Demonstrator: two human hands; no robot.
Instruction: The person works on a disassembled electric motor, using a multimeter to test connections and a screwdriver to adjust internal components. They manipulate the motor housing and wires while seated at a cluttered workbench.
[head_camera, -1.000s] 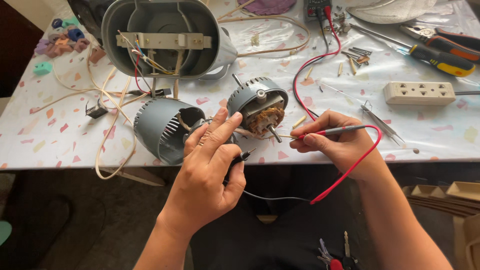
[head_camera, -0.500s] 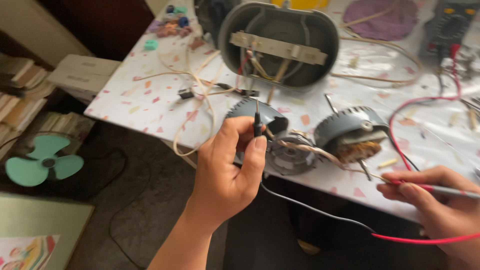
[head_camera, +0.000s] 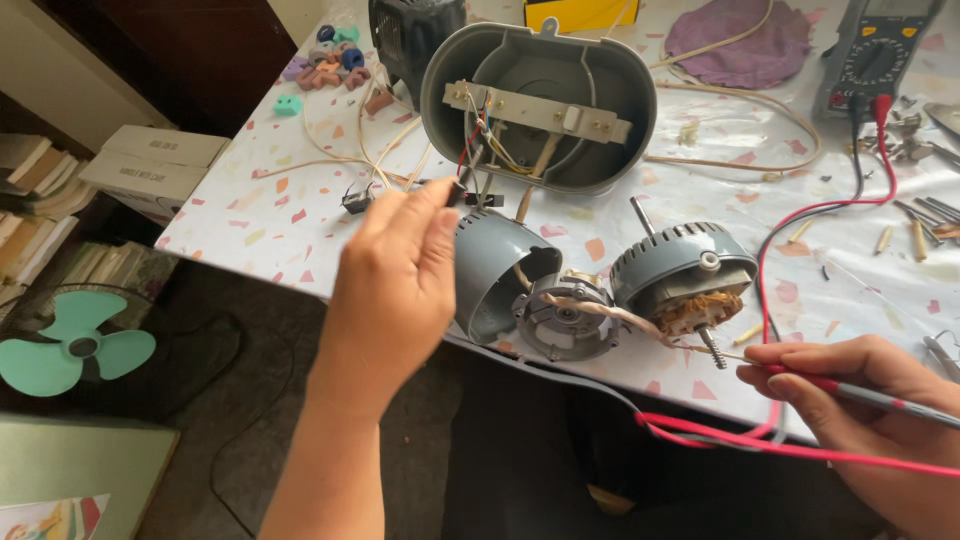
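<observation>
My left hand (head_camera: 395, 285) is raised over the table's front edge, pinching a black probe (head_camera: 462, 190) whose tip sits by the wires under the grey oval fan housing (head_camera: 540, 105). My right hand (head_camera: 860, 400) grips a red probe (head_camera: 880, 397) at the lower right, its metal tip touching a wire at the copper winding of the grey motor half (head_camera: 685, 275). The other grey motor shell (head_camera: 495, 285) lies just right of my left hand, with a round metal rotor plate (head_camera: 565, 320) between the two halves.
A multimeter (head_camera: 880, 50) stands at the back right with red and black leads (head_camera: 790, 230) trailing to the probes. Screws and small tools (head_camera: 920, 215) lie at the right. Cream cords (head_camera: 340, 150) loop on the patterned tablecloth. A teal fan blade (head_camera: 75, 345) and boxes (head_camera: 150, 165) sit on the floor to the left.
The view has swung left and closer. My left hand has lifted with the black probe from the motor toward the wires below the oval housing. My right hand keeps the red probe at the winding.
</observation>
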